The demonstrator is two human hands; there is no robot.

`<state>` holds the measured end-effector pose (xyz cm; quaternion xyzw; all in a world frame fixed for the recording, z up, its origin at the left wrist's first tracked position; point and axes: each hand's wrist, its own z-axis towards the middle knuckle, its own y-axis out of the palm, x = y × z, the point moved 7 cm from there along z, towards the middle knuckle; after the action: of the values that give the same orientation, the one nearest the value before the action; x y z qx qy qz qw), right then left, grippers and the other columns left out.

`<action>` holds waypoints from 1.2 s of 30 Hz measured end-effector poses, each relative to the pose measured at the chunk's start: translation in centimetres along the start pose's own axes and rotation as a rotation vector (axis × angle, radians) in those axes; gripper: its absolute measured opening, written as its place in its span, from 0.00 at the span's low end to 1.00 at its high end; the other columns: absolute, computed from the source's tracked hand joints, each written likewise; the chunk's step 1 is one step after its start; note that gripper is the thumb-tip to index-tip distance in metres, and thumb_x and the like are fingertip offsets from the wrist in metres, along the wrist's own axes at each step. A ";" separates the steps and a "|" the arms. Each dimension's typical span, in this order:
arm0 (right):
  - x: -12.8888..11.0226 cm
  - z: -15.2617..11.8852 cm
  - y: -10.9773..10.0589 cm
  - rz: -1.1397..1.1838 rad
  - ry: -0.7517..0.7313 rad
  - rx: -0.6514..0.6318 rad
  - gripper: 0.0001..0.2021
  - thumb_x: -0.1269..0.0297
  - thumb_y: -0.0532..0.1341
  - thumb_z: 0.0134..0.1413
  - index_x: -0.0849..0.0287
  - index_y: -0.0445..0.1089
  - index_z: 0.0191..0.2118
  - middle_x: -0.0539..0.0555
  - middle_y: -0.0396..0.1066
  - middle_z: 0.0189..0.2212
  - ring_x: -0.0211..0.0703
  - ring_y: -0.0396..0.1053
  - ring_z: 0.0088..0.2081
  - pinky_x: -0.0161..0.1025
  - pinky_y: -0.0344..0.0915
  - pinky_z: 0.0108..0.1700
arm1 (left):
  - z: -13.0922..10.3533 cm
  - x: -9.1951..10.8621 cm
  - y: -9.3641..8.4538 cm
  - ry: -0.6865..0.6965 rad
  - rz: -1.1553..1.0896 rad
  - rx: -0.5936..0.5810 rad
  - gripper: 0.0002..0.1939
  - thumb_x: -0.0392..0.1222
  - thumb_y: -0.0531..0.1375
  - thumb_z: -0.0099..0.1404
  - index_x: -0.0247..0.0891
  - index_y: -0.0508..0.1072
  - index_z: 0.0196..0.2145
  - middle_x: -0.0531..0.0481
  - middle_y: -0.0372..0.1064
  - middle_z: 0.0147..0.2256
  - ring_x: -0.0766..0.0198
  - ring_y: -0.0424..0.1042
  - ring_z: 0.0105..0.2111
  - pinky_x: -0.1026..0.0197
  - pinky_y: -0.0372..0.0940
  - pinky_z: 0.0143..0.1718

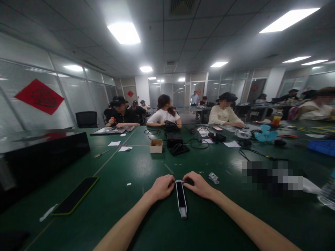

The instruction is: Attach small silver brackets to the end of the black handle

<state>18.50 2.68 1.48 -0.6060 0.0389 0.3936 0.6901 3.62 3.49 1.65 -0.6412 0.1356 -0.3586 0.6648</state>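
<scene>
A slim pen-shaped device with a long dark screen and a pale frame lies on the green table in front of me, its tapered end toward me. At the left of its far end is my left hand, fingers curled and closed against the edge. My right hand is closed at the opposite side of the same end, thumb and fingertips together. What the fingertips press on is partly hidden. A small clear-and-grey plastic piece lies just beyond my right hand.
A phone with a green-edged case lies at left, near a dark box. Ahead stand a small open carton and a black stand. Cables, a blue fan and a plastic bottle are at right. Several people sit across the table.
</scene>
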 end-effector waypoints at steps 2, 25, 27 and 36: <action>-0.1 0.0 0.0 0.004 -0.007 0.000 0.08 0.61 0.58 0.56 0.58 0.69 0.40 0.53 0.69 0.38 0.41 0.65 0.39 0.39 0.65 0.42 | -0.1 0.0 -0.1 0.011 -0.015 0.008 0.07 0.39 0.50 0.65 0.38 0.66 0.36 0.49 0.67 0.34 0.63 0.66 0.33 0.63 0.61 0.34; 0.0 -0.1 0.3 0.035 0.039 -0.015 0.10 0.59 0.57 0.57 0.56 0.69 0.41 0.53 0.68 0.40 0.41 0.65 0.39 0.38 0.64 0.42 | -0.4 -0.3 0.2 0.046 0.031 0.057 0.05 0.36 0.51 0.64 0.38 0.65 0.37 0.51 0.67 0.34 0.64 0.66 0.33 0.65 0.59 0.34; -0.1 -0.2 0.2 0.037 0.041 -0.018 0.10 0.59 0.57 0.57 0.57 0.69 0.41 0.53 0.68 0.40 0.41 0.65 0.40 0.38 0.64 0.42 | -0.4 -0.2 0.1 0.050 0.026 0.053 0.04 0.37 0.51 0.65 0.38 0.65 0.37 0.51 0.67 0.34 0.65 0.66 0.33 0.65 0.59 0.34; -0.1 -0.2 0.2 0.025 0.025 -0.010 0.09 0.59 0.57 0.57 0.57 0.70 0.40 0.53 0.69 0.39 0.41 0.66 0.39 0.39 0.64 0.42 | -0.5 -0.2 0.0 0.023 0.033 0.033 0.05 0.37 0.50 0.65 0.38 0.65 0.36 0.51 0.67 0.34 0.64 0.66 0.33 0.65 0.59 0.33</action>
<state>18.37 2.49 1.31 -0.6140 0.0532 0.3946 0.6815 3.22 3.25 1.51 -0.6235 0.1478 -0.3574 0.6795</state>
